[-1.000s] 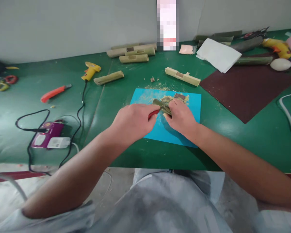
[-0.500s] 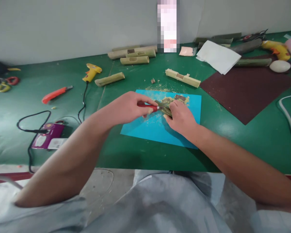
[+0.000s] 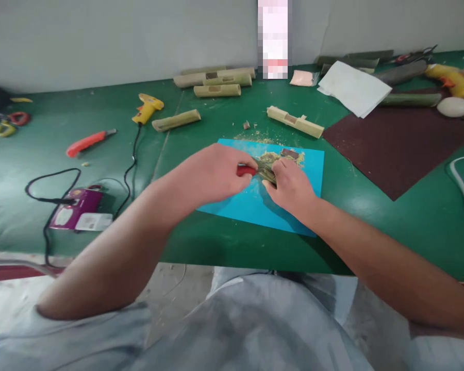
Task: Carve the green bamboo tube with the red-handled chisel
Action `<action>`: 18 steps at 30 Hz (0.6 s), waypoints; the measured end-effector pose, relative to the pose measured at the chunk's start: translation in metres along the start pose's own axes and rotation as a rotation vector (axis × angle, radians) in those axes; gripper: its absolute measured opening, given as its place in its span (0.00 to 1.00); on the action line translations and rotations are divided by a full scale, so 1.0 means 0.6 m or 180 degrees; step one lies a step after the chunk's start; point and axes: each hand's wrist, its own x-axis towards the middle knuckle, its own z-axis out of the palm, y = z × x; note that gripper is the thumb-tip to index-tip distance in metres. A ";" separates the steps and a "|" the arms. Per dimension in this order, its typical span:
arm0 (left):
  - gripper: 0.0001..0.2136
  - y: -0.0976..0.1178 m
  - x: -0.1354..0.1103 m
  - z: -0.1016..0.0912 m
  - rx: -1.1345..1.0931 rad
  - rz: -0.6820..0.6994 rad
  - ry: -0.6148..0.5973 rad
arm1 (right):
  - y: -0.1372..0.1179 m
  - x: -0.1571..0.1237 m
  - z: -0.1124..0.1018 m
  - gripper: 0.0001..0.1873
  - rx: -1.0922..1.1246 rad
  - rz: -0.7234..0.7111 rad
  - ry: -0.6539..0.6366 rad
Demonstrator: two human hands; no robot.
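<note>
My left hand (image 3: 222,172) is closed around the red-handled carving tool (image 3: 246,170). The tool's tip meets a piece of green bamboo (image 3: 268,174), and its exact shape is hidden. Fingers of my right hand (image 3: 294,185) wrap over the bamboo from the right and press it down on a blue sheet (image 3: 251,210). Pale shavings (image 3: 268,156) and a small brown block (image 3: 291,153) lie on the sheet just behind my hands.
Cut bamboo tubes (image 3: 217,90) lie along the back, with a notched one (image 3: 295,121) nearer. To the left are a red utility knife (image 3: 87,143), a yellow glue gun (image 3: 148,107) and a purple box (image 3: 75,208) with a cord. A dark brown sheet (image 3: 390,154) lies right.
My left hand has shifted right, closer to the bamboo, and covers more of the red handle. My right hand keeps its grip. The view has shifted slightly.
</note>
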 end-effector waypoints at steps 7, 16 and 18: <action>0.16 -0.042 -0.007 -0.014 -0.0413 -0.0453 0.0012 | -0.001 -0.001 0.002 0.06 0.0021 0.0064 0.0058; 0.05 -0.008 -0.010 0.004 -0.0399 0.0039 0.1644 | -0.004 -0.003 0.002 0.07 0.0016 0.0158 0.0086; 0.06 -0.004 -0.006 0.006 -0.0147 0.0150 0.1841 | -0.004 -0.003 0.002 0.07 0.0011 0.0164 0.0103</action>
